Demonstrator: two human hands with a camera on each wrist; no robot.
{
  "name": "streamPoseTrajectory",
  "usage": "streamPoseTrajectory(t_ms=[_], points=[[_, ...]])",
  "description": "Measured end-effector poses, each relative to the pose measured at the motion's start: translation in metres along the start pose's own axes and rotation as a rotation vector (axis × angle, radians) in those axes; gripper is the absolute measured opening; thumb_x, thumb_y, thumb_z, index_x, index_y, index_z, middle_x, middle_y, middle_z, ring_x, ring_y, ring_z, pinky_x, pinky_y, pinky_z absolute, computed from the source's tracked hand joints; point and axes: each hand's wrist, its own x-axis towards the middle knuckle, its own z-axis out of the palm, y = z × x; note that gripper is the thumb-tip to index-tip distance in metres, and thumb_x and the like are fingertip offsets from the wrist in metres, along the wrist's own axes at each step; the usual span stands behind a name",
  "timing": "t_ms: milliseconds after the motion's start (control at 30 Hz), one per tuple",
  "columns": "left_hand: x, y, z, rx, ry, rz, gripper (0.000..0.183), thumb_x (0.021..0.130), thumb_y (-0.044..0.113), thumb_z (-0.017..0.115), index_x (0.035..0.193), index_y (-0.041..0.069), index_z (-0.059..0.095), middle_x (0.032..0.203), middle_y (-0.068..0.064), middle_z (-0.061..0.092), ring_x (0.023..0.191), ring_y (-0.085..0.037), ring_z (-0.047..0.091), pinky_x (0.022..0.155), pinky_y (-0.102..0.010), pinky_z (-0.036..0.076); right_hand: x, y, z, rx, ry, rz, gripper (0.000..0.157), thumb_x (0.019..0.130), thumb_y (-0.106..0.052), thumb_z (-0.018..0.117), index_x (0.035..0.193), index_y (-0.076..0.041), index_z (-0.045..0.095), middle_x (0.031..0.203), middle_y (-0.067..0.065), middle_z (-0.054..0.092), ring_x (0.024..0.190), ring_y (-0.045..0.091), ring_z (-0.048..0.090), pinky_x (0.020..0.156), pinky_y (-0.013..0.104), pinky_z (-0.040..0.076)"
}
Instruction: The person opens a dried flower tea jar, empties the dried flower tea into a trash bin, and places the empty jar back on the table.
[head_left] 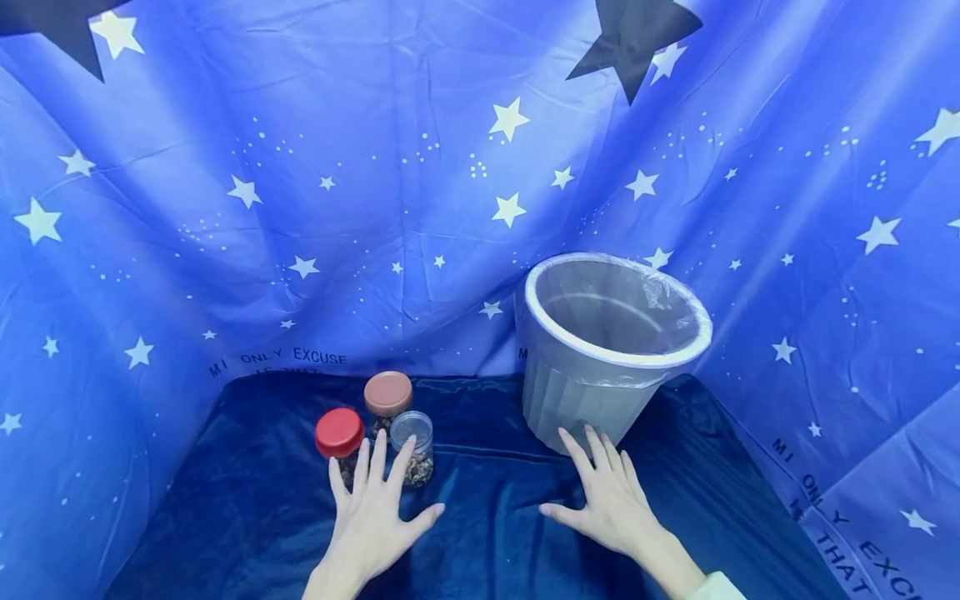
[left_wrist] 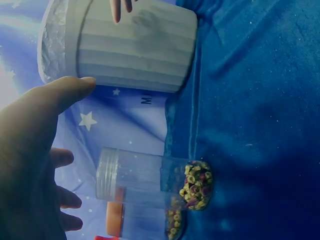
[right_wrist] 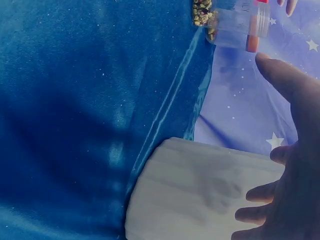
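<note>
My left hand (head_left: 367,521) is held with fingers spread, in front of three small clear jars, and grips nothing. One jar has a red lid (head_left: 339,432), another an orange-brown lid (head_left: 388,392). The nearest one, a clear-topped jar (left_wrist: 142,175), holds dried flower buds (left_wrist: 196,185) at its bottom. In the head view my fingers partly cover the jars. My right hand (head_left: 611,504) is likewise spread and holds nothing, in front of a grey ribbed wastebasket (head_left: 577,408). Whether its fingertips touch the basket cannot be told.
A clear plastic liner (head_left: 658,293) is folded over the wastebasket's white rim (head_left: 592,348). Shiny dark blue cloth (head_left: 480,533) covers the table. Behind and at both sides hangs a blue curtain (head_left: 420,208) printed with stars.
</note>
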Motion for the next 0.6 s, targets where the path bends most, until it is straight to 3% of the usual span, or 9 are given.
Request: streamPoseTrajectory(t_ms=[233, 467, 600], points=[[0.003, -0.004, 0.005, -0.097, 0.002, -0.066, 0.089, 0.079, 0.062, 0.068, 0.151, 0.016, 0.039, 0.157, -0.023, 0.034, 0.144, -0.046, 0.032, 0.110, -0.074, 0.006, 0.007, -0.002, -0.003, 0.047, 0.018, -0.007, 0.095, 0.077, -0.066, 0.070, 0.151, -0.016, 0.037, 0.150, 0.026, 0.041, 0.137, 0.047, 0.041, 0.105, 0.068, 0.034], [0.005, -0.007, 0.006, -0.176, -0.041, -0.140, 0.090, 0.083, 0.055, 0.069, 0.151, 0.008, 0.035, 0.155, -0.022, 0.038, 0.139, -0.043, 0.042, 0.107, -0.067, 0.033, 0.016, -0.002, -0.004, 0.063, 0.006, -0.023, 0.094, 0.078, -0.064, 0.070, 0.151, -0.014, 0.038, 0.148, 0.027, 0.043, 0.136, 0.045, 0.043, 0.104, 0.066, 0.037], [0.005, -0.010, 0.007, -0.213, -0.056, -0.167, 0.091, 0.083, 0.055, 0.069, 0.151, 0.006, 0.034, 0.153, -0.023, 0.040, 0.137, -0.044, 0.044, 0.104, -0.066, 0.038, 0.021, -0.002, -0.005, 0.061, -0.005, -0.046, 0.093, 0.080, -0.066, 0.067, 0.151, -0.012, 0.038, 0.148, 0.027, 0.044, 0.135, 0.045, 0.044, 0.103, 0.065, 0.038]])
